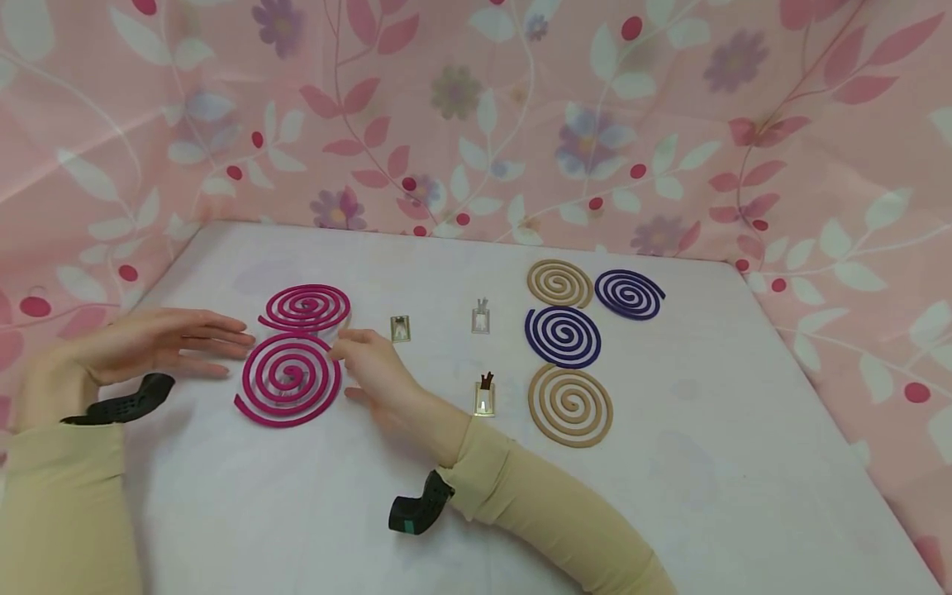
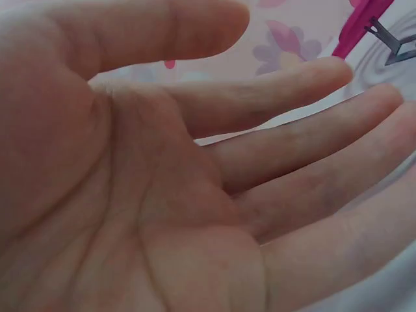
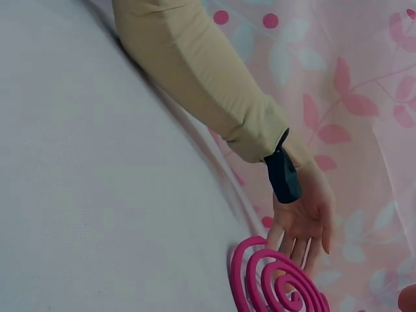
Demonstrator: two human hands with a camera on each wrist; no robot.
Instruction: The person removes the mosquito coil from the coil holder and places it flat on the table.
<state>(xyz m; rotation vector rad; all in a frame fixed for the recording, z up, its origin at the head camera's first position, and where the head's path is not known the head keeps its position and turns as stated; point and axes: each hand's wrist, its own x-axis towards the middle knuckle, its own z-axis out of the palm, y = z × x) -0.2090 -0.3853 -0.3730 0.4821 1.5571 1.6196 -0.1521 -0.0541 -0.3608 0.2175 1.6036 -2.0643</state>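
Two pink mosquito coils lie at the left of the table in the head view, the back coil (image 1: 307, 307) close behind the front coil (image 1: 292, 379). My right hand (image 1: 381, 372) pinches the upper right rim of the front coil. In the left wrist view a grey metal coil stand (image 2: 389, 43) shows beside a pink coil edge and a spiral shadow. My left hand (image 1: 167, 343) is spread with straight fingers, just left of the two pink coils and holding nothing. From the right wrist view the front coil partly hides the left hand's fingertips.
Three small metal stands stand mid-table: a left one (image 1: 400, 328), a back one (image 1: 480, 316) and a front one (image 1: 485, 397). To their right lie two tan coils (image 1: 570, 405) and two dark blue coils (image 1: 563, 337). A floral curtain (image 1: 461, 124) hangs behind the white table.
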